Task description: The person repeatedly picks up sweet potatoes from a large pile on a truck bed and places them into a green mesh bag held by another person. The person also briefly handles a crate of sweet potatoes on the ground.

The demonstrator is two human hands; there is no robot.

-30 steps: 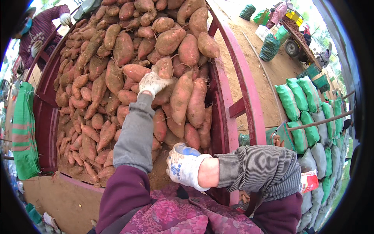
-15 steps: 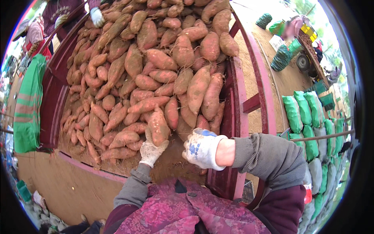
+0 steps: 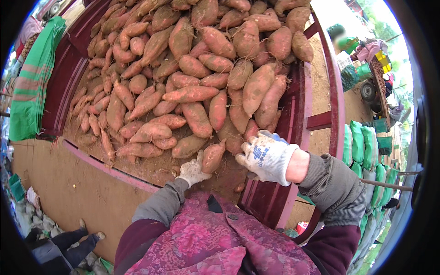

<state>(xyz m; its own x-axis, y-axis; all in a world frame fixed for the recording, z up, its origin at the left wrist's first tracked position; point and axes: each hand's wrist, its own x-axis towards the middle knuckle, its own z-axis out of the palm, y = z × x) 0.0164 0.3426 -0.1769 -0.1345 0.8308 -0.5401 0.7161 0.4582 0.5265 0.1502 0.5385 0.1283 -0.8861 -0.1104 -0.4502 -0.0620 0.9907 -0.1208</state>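
My left hand (image 3: 192, 172), in a soiled white knit glove, grips a small reddish sweet potato (image 3: 213, 156) from its left side, low in front of the pile. My right hand (image 3: 265, 155) wears a white glove with blue markings and hovers just right of that sweet potato, apart from it. Its fingers are curled, and whatever they hold, if anything, is hidden. Beyond both hands lies a big heap of soil-coated sweet potatoes (image 3: 190, 94), some long and thin, others thick.
The heap rests in a dark red metal cart bed (image 3: 286, 120) with a side rail (image 3: 337, 101). Folded green sacks (image 3: 34, 87) hang over the left side. Filled green and white sacks (image 3: 370, 146) stand at right. Another person's legs (image 3: 75, 243) show at lower left.
My view has shifted, so the heap sits higher and further right. My left hand has drawn back from the heap towards me with a sweet potato. My right hand stays close by on its right.
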